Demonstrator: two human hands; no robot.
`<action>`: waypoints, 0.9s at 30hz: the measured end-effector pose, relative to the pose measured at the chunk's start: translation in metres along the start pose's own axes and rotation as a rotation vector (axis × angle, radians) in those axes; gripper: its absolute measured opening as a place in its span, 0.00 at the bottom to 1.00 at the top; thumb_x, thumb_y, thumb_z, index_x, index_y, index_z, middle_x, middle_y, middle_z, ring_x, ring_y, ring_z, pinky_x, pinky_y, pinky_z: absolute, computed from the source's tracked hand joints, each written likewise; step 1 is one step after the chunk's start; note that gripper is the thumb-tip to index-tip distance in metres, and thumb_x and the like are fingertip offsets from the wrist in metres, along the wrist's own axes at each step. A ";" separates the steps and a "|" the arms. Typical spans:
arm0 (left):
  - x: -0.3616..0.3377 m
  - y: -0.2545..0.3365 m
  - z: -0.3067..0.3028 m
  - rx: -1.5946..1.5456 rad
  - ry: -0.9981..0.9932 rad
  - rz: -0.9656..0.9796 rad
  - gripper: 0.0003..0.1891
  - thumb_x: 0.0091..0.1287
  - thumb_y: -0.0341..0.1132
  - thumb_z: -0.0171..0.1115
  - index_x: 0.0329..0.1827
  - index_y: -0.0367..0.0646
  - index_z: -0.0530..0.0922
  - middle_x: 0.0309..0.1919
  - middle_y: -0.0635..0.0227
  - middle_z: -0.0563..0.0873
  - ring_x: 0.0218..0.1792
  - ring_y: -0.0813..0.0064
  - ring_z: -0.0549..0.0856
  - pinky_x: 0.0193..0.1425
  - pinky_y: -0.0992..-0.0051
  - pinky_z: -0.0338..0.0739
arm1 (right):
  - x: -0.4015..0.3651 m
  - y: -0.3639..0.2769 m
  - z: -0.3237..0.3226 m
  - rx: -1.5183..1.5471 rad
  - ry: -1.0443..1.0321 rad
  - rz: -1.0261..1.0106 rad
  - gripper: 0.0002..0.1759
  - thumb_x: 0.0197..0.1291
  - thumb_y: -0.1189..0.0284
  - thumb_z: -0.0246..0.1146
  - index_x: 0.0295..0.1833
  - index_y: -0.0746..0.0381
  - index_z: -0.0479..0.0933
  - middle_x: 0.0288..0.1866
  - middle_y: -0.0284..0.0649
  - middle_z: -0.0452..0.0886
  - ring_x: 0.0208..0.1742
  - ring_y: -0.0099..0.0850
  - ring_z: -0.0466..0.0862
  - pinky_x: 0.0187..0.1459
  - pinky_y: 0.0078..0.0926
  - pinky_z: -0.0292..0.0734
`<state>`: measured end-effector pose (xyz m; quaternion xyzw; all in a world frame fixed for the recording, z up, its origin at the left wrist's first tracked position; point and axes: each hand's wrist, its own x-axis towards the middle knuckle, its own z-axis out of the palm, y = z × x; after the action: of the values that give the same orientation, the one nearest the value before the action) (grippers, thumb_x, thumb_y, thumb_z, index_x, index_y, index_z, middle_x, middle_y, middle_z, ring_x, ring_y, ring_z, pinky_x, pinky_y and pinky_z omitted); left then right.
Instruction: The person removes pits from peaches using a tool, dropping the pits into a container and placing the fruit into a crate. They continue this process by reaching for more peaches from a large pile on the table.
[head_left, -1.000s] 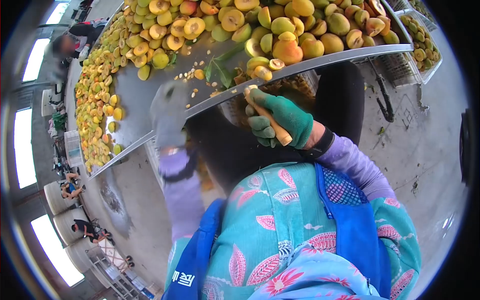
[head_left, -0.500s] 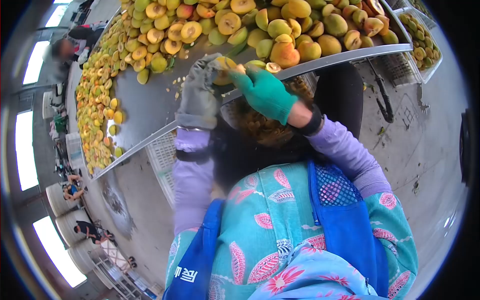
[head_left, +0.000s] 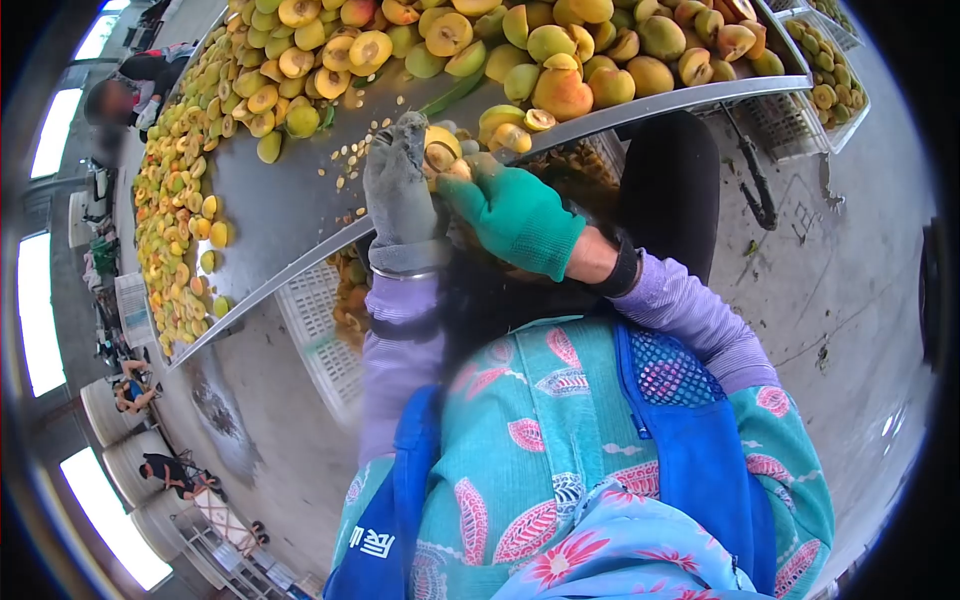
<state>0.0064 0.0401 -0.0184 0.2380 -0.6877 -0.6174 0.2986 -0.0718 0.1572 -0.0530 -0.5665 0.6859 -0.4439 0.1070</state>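
Note:
My left hand (head_left: 402, 185), in a grey glove, is closed around a yellow fruit (head_left: 440, 146) that shows a cut face. Close against it on the right is my right hand (head_left: 515, 210), in a green glove with bare fingertips, thumb and fingers pinched at the fruit's lower side. Whether the fingertips hold a separate piece or a tool is hidden. Both hands are over the near edge of the metal table (head_left: 275, 215). Beside them lie a halved fruit (head_left: 540, 119) and scattered pale pits (head_left: 345, 155).
Many whole and halved fruits (head_left: 300, 60) are heaped across the table. Below its edge stand a white crate (head_left: 320, 330) and, at right, a crate of fruit (head_left: 840, 125). A dark metal bar (head_left: 757, 180) is near the right crate. Several people are at the far left.
My hands have come slightly lower relative to the table edge, and the right hand has moved left and down against the fruit. The fruit's cut face now shows. The whole view has shifted a little.

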 end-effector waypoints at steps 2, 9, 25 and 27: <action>0.001 0.006 0.008 -0.226 0.048 -0.114 0.12 0.71 0.30 0.51 0.53 0.36 0.77 0.45 0.59 0.85 0.43 0.68 0.85 0.50 0.71 0.82 | 0.001 -0.003 -0.002 0.015 -0.010 0.036 0.23 0.71 0.59 0.50 0.57 0.68 0.71 0.39 0.61 0.80 0.33 0.55 0.82 0.33 0.48 0.77; 0.005 -0.002 0.026 -0.148 0.230 0.022 0.13 0.74 0.35 0.50 0.48 0.34 0.79 0.41 0.57 0.85 0.42 0.66 0.85 0.47 0.70 0.83 | 0.004 -0.020 0.001 0.629 0.056 0.420 0.21 0.72 0.57 0.51 0.52 0.66 0.73 0.30 0.48 0.80 0.28 0.37 0.80 0.30 0.37 0.76; 0.022 0.023 0.014 0.084 -0.268 -0.321 0.17 0.73 0.44 0.54 0.43 0.37 0.80 0.33 0.60 0.84 0.31 0.72 0.84 0.36 0.74 0.81 | 0.000 -0.032 -0.025 1.876 -0.326 0.730 0.20 0.71 0.50 0.50 0.35 0.53 0.70 0.16 0.27 0.66 0.16 0.22 0.68 0.17 0.23 0.64; 0.025 0.017 0.013 -0.105 -0.349 -0.223 0.18 0.73 0.46 0.53 0.42 0.38 0.79 0.32 0.61 0.83 0.30 0.72 0.82 0.35 0.74 0.80 | 0.001 -0.040 -0.026 2.166 -0.314 0.716 0.19 0.73 0.51 0.48 0.37 0.53 0.70 0.18 0.23 0.66 0.15 0.18 0.64 0.18 0.20 0.59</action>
<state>-0.0201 0.0339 0.0004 0.1862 -0.6654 -0.7134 0.1167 -0.0621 0.1704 -0.0082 0.0007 0.0455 -0.6690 0.7419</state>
